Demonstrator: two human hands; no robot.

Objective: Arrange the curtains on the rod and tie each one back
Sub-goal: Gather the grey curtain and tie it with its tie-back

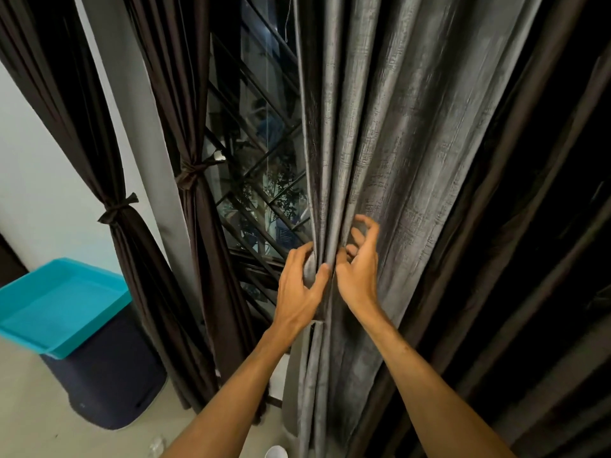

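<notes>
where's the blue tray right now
Head view, lower left: the blue tray sits atop a dark bin, just left of a tied-back brown curtain.

Grey curtain (380,127) hangs untied, pleats bunched; brown curtain (198,233) leftward, tied back.

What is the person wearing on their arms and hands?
Nothing that shows. The left hand and right hand have no gloves, rings or watch. The left arm and right arm are bare, with no sleeves in view.
</notes>
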